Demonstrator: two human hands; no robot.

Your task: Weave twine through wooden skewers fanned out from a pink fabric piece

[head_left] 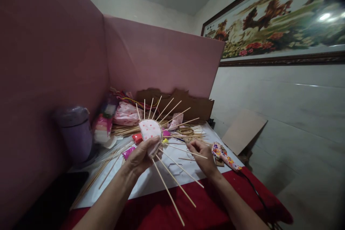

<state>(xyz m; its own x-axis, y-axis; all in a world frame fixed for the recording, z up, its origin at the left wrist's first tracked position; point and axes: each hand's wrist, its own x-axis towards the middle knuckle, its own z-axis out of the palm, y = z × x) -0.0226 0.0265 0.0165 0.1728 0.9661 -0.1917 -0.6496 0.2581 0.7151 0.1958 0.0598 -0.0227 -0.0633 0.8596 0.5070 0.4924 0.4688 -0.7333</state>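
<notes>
My left hand (142, 154) is closed around the lower part of a rounded pad (149, 129) covered in white fabric with pink dots. Thin wooden sticks (178, 168) fan out from the pad's edge like rays. To its right, my right hand (202, 154) has thumb and fingers pinched together at the outer end of one wooden stick. The fingertips partly hide that end. Just beyond the right hand lies a flower-patterned glue gun (226, 156) with a dark cord.
Loose sticks (98, 172) lie on the white sheet (145, 187) over a red cloth (161, 212). Small shiny packets (128, 152), dotted fabric (126, 113) and torn cardboard (178, 100) sit farther back. A purple bin (77, 136) stands left; pink panels (161, 57) enclose the back.
</notes>
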